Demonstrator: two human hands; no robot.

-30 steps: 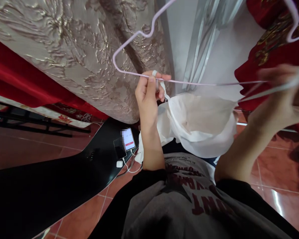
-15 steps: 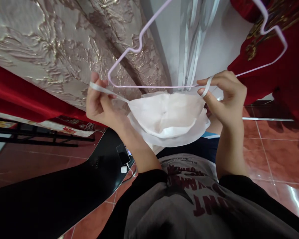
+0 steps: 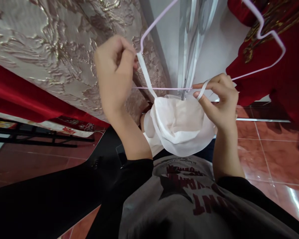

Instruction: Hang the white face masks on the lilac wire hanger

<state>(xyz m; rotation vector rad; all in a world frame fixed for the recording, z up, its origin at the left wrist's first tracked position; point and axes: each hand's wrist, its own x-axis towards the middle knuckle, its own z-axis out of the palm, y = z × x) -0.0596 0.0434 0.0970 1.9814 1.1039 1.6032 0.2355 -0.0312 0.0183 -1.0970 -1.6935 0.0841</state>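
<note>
A white strappy garment (image 3: 180,122) with a sheer outer layer hangs in front of my lap. My left hand (image 3: 113,74) is closed at the left notch of a pale pink clothes hanger (image 3: 153,23), and one white strap (image 3: 146,76) runs tight from there to the garment; its fingertips are partly hidden. Around the thumb and index finger of my right hand (image 3: 221,99) the other strap (image 3: 203,89) is looped. Those fingers lie at the hanger's lower bar, holding the strap.
Embossed beige-gold fabric (image 3: 57,36) hangs at the left, red fabric (image 3: 271,66) with gold trim at the right. A black bench (image 3: 64,186) stands at my left, with a phone (image 3: 121,154) on it partly behind my arm. Red tiles (image 3: 261,156) cover the floor.
My left hand has risen and moved right to the hanger's left notch, drawing its strap up. The garment's left side has shifted right and bunched. My right hand has barely moved.
</note>
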